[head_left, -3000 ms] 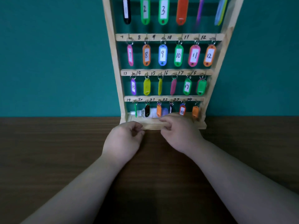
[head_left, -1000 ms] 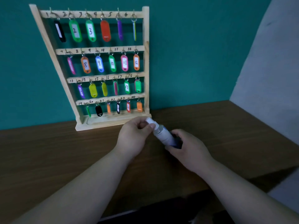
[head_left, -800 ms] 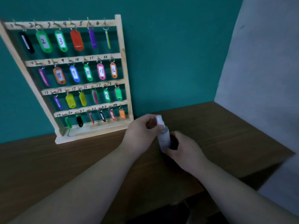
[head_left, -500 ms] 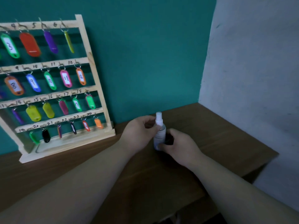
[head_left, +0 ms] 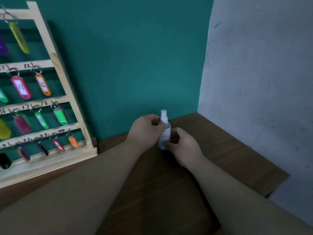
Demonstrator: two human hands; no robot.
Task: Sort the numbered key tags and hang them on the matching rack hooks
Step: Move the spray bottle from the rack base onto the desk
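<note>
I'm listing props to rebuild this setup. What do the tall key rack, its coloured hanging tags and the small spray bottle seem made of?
Pale wooden key rack: bare light wood, matt, with grain showing.
Coloured oval key tags: likely glossy plastic, with white paper-like inserts.
Small translucent spray bottle: probably frosted plastic, with a white nozzle and a printed label.

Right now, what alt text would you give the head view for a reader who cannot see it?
The left hand and right hand hold a small spray bottle upright at the wooden table's far corner, where a teal wall meets a grey wall. At left stands the wooden rack, numbered key tags hanging on its hooks.
</note>
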